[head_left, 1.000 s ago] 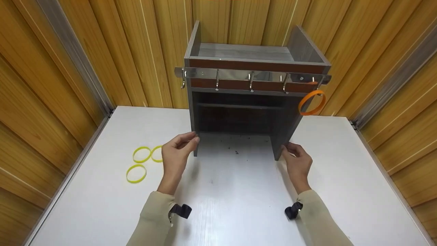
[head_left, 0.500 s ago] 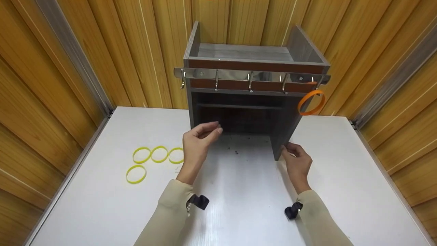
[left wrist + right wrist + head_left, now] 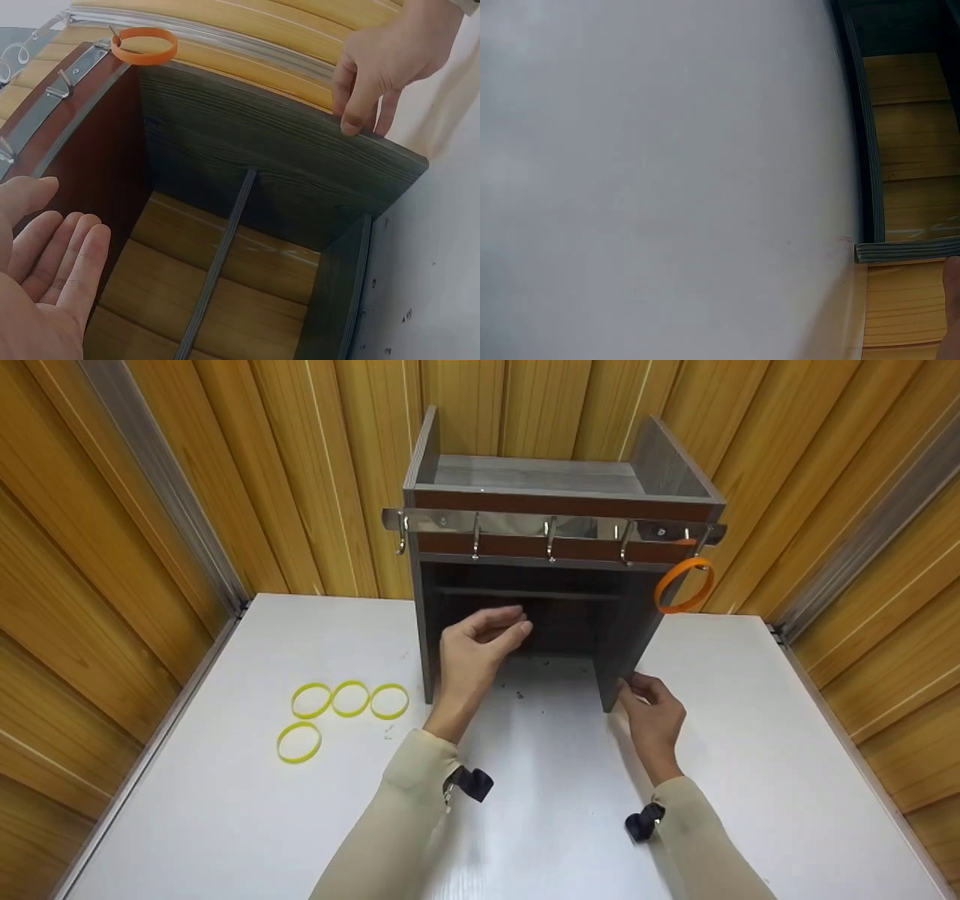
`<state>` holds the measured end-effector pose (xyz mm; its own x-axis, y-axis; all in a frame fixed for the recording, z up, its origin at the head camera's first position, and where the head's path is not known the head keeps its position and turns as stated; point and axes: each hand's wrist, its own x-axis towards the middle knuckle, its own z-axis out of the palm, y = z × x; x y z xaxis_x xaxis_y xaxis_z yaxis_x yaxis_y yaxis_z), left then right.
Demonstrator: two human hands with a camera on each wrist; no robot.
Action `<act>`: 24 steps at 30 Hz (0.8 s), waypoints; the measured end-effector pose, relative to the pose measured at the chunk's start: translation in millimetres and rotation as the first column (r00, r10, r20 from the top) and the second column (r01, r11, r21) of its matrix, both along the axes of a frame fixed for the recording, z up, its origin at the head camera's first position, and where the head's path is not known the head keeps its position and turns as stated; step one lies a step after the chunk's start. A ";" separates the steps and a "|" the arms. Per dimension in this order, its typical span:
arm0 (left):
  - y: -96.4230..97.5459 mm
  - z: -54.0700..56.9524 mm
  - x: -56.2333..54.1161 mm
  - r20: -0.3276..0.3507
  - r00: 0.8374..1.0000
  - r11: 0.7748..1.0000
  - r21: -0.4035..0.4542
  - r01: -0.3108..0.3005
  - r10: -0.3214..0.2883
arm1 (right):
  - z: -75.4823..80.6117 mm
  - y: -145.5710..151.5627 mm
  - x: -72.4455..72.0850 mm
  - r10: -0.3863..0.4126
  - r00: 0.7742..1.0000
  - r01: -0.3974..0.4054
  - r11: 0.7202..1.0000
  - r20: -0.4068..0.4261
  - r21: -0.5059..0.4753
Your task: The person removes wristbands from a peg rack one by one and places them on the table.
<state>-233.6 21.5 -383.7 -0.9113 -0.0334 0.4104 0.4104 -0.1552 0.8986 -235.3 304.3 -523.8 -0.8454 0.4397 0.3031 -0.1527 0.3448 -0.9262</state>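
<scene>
My right hand pinches the front edge of the right side panel of a grey wooden cabinet near its foot. In the left wrist view, the thumb and fingers of this right hand straddle that panel's edge. My left hand hovers before the cabinet's dark opening, palm up. Nothing lies in its fingers, which are extended in the left wrist view. An orange wristband hangs from the rightmost hook of the metal hook rail, which runs across the cabinet's front.
Several yellow wristbands lie on the white table, left of the cabinet. Small dark crumbs are scattered on the tabletop inside the opening. Wood-look panelled walls enclose the back and both sides.
My left hand has left the cabinet's left panel edge and moved right and upward across the opening, uncovering the yellow wristbands. My right hand has stayed on its panel.
</scene>
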 end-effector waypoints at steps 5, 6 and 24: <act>13.5 8.0 -4.0 -0.010 1.000 1.000 -0.007 0.028 -0.028 | 0.8 -1.7 0.5 -0.005 1.000 0.005 1.000 0.010 -0.010; 16.6 9.5 -5.1 -0.013 0.999 0.999 -0.009 0.035 -0.035 | 0.7 -1.8 0.4 -0.007 1.000 0.007 1.000 0.011 -0.010; 66.2 29.4 -15.5 -0.013 0.993 0.991 -0.051 0.121 -0.122 | -0.9 -0.7 3.5 0.007 1.000 -0.007 1.000 -0.002 -0.024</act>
